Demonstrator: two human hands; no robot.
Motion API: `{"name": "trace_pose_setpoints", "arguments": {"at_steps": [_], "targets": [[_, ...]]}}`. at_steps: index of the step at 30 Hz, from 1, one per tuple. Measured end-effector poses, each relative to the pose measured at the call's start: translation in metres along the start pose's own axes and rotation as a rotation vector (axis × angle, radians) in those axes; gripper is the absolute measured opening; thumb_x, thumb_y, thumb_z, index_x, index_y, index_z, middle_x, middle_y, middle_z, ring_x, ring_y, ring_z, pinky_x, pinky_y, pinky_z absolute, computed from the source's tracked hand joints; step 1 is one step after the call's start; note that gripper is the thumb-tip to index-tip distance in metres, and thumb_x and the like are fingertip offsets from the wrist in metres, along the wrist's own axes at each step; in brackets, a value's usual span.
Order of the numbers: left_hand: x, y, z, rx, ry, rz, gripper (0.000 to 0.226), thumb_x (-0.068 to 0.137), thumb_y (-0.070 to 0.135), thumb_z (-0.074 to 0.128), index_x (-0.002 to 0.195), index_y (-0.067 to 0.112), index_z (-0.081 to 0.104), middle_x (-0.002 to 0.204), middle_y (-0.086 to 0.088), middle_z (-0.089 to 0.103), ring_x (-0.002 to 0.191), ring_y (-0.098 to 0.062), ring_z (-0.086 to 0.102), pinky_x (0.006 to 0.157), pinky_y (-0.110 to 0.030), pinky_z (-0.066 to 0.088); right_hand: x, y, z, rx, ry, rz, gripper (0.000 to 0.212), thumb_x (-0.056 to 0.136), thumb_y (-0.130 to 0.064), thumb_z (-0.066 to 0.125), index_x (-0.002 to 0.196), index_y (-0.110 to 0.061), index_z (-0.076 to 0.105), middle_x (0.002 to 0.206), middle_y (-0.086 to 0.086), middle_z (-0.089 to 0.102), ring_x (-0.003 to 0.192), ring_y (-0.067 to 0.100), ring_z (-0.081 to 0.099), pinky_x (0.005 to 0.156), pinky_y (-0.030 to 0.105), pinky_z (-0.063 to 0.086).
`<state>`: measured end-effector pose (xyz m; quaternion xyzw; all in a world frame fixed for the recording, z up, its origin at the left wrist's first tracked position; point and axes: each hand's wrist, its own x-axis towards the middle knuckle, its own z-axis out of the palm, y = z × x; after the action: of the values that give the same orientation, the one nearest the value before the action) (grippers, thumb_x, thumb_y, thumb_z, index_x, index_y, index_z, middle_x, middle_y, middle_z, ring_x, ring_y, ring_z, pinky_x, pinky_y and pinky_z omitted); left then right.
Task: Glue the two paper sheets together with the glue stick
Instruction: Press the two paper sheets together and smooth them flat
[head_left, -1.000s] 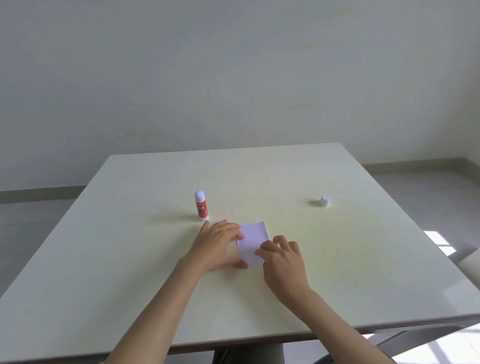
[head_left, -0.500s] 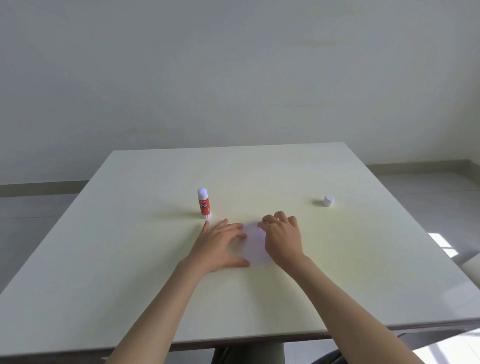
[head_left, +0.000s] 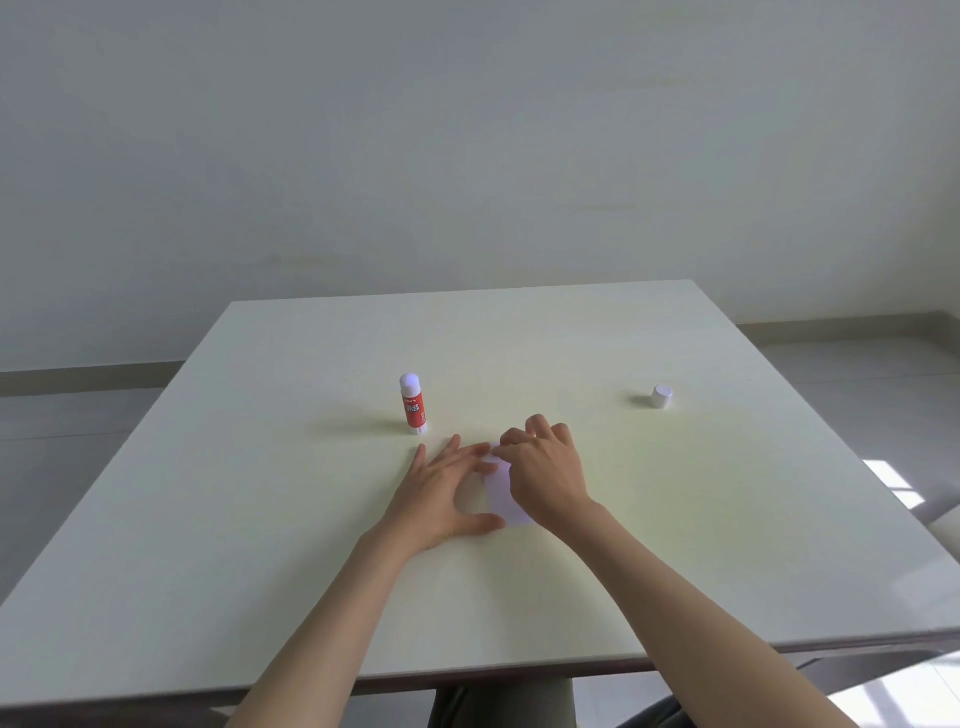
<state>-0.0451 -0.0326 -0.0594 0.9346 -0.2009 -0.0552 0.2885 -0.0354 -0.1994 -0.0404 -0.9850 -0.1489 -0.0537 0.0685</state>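
A small white paper (head_left: 503, 493) lies flat on the table's middle; I cannot tell the two sheets apart. My left hand (head_left: 448, 493) rests spread on the table, its fingertips and thumb touching the paper's left edge. My right hand (head_left: 545, 470) lies on top of the paper, fingers curled at its far edge and pressing down, covering most of it. The red glue stick (head_left: 413, 405) stands upright and uncapped just beyond my left hand. Its white cap (head_left: 661, 397) sits apart at the right.
The cream table (head_left: 260, 519) has its near edge close to my body and its far edge by a plain wall. A pale chair part (head_left: 935, 525) shows past the table's right edge.
My right hand has slid from the paper's near end up onto it, toward the far edge. My left hand has stayed in place.
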Motion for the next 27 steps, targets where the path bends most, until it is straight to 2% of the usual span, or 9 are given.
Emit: {"name": "trace_pose_setpoints", "arguments": {"at_steps": [3, 11, 14, 17, 18, 23, 25, 27], "targets": [[0.000, -0.001, 0.001, 0.001, 0.003, -0.004, 0.064, 0.069, 0.052, 0.072, 0.127, 0.036, 0.050, 0.151, 0.021, 0.030, 0.146, -0.006, 0.010, 0.118, -0.041, -0.002, -0.008, 0.015, -0.001, -0.012, 0.008, 0.048, 0.051, 0.082, 0.001, 0.034, 0.112, -0.023, 0.066, 0.114, -0.011, 0.064, 0.106, 0.023, 0.042, 0.084, 0.031, 0.030], [0.001, -0.004, 0.002, -0.006, 0.012, 0.005, 0.065, 0.070, 0.052, 0.072, 0.129, 0.035, 0.050, 0.152, 0.019, 0.030, 0.146, -0.006, 0.009, 0.119, -0.041, -0.003, -0.036, 0.027, -0.005, -0.098, 0.031, 0.036, 0.050, 0.078, 0.002, 0.030, 0.104, -0.020, 0.066, 0.105, -0.011, 0.065, 0.105, 0.024, 0.041, 0.083, 0.031, 0.031], [0.002, -0.005, 0.003, -0.004, 0.014, 0.008, 0.066, 0.069, 0.054, 0.072, 0.128, 0.037, 0.050, 0.151, 0.020, 0.030, 0.146, -0.004, 0.009, 0.118, -0.040, -0.004, -0.050, 0.023, -0.008, -0.096, 0.058, 0.001, 0.047, 0.072, 0.005, 0.032, 0.091, -0.017, 0.068, 0.092, -0.010, 0.066, 0.102, 0.024, 0.046, 0.079, 0.030, 0.033], [0.001, -0.007, 0.004, -0.005, 0.018, 0.013, 0.065, 0.068, 0.055, 0.071, 0.128, 0.037, 0.050, 0.151, 0.021, 0.030, 0.146, -0.004, 0.008, 0.118, -0.040, -0.004, -0.069, 0.016, -0.015, -0.132, 0.133, -0.001, 0.032, 0.054, 0.007, 0.048, 0.059, -0.018, 0.068, 0.061, -0.011, 0.065, 0.080, 0.025, 0.062, 0.064, 0.027, 0.043], [0.001, -0.007, 0.004, -0.006, 0.019, 0.014, 0.065, 0.069, 0.054, 0.072, 0.128, 0.037, 0.050, 0.151, 0.021, 0.030, 0.146, -0.004, 0.008, 0.118, -0.041, -0.004, -0.075, 0.016, -0.015, -0.142, 0.171, -0.019, 0.030, 0.049, 0.006, 0.054, 0.054, -0.020, 0.067, 0.056, -0.012, 0.064, 0.075, 0.023, 0.064, 0.059, 0.026, 0.045], [0.002, -0.007, 0.005, -0.001, 0.024, 0.021, 0.064, 0.070, 0.054, 0.071, 0.128, 0.036, 0.050, 0.151, 0.020, 0.031, 0.146, -0.004, 0.009, 0.119, -0.041, -0.003, -0.092, 0.011, -0.016, -0.142, 0.157, -0.063, 0.030, 0.044, 0.002, 0.071, 0.057, -0.024, 0.074, 0.056, -0.015, 0.065, 0.073, 0.020, 0.065, 0.058, 0.025, 0.047], [0.001, -0.007, 0.005, 0.001, 0.030, 0.022, 0.064, 0.070, 0.054, 0.071, 0.128, 0.036, 0.051, 0.151, 0.020, 0.031, 0.146, -0.005, 0.010, 0.119, -0.041, -0.003, -0.088, 0.009, -0.021, -0.123, 0.165, -0.051, 0.031, 0.046, 0.003, 0.072, 0.059, -0.025, 0.076, 0.056, -0.016, 0.067, 0.070, 0.021, 0.064, 0.058, 0.025, 0.047], [0.002, -0.006, 0.006, 0.012, 0.037, 0.019, 0.064, 0.070, 0.054, 0.071, 0.128, 0.037, 0.051, 0.151, 0.020, 0.031, 0.146, -0.005, 0.010, 0.119, -0.042, -0.001, -0.080, 0.006, -0.025, -0.057, 0.149, -0.045, 0.037, 0.053, 0.006, 0.068, 0.069, -0.025, 0.080, 0.063, -0.014, 0.071, 0.070, 0.025, 0.064, 0.061, 0.029, 0.047]]}}
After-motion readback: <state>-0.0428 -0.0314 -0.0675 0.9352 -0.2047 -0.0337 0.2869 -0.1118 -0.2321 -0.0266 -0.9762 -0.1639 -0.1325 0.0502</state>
